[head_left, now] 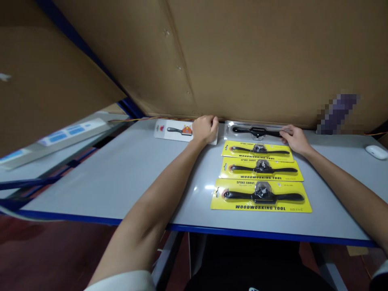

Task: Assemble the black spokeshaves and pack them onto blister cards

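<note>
Near the back edge of the table, my left hand is closed over the right part of a white printed card, which bears a picture of a dark handle. Its curled fingertips are mostly hidden. My right hand pinches the right end of a clear plastic blister pack with a black spokeshave inside. Toward me lie three yellow-carded spokeshave packs in a column: a far one, a middle one and a near one. The far card's top edge lies close to the clear pack.
A brown cardboard wall rises behind the grey table. White power strips lie at left, with thin wires along the back. A white earbud case sits far right, near a pixelated dark object.
</note>
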The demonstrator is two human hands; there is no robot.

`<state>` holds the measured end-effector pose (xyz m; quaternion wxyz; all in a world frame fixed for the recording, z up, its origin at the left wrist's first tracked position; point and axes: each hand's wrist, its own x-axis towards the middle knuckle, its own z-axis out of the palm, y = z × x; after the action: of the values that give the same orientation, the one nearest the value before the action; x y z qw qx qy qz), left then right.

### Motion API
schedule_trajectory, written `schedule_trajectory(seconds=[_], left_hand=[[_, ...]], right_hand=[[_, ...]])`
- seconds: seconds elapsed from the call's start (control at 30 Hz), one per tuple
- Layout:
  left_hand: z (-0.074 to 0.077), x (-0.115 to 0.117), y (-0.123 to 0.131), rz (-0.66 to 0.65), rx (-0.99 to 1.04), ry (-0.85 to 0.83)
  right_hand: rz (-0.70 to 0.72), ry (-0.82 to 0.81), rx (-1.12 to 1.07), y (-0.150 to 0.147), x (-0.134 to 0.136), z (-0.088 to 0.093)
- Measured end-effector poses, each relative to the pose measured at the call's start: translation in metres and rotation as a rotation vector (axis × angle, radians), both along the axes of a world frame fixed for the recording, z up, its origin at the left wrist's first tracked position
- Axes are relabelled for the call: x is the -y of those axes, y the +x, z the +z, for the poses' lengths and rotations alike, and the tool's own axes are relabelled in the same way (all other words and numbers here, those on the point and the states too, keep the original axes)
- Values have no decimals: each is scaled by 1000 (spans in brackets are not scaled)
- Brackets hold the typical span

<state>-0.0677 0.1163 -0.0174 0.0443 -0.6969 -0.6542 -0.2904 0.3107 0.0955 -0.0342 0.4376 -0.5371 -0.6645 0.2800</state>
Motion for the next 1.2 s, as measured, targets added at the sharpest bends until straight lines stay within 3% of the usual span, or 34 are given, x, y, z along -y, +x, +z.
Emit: schedule_trajectory(seconds=[0.17,0.4,0.73,0.93,1.2], left_hand=[[2,5,5,-229,-17,148],[-1,3,6,-360,-155,157],[-10,0,9,-311,-216,45],[-14,-3,8,-155,-149,40],[-11,0,12,-90,-146,-27]], right_hand=[[4,2,2,1,-1,0],[-2,-2,-6,0,-1,-1],[-9,-9,-7,-2,0,1],[-25,-13,4,-1,0,1],[-63,33,-10,-3,-1,-1]])
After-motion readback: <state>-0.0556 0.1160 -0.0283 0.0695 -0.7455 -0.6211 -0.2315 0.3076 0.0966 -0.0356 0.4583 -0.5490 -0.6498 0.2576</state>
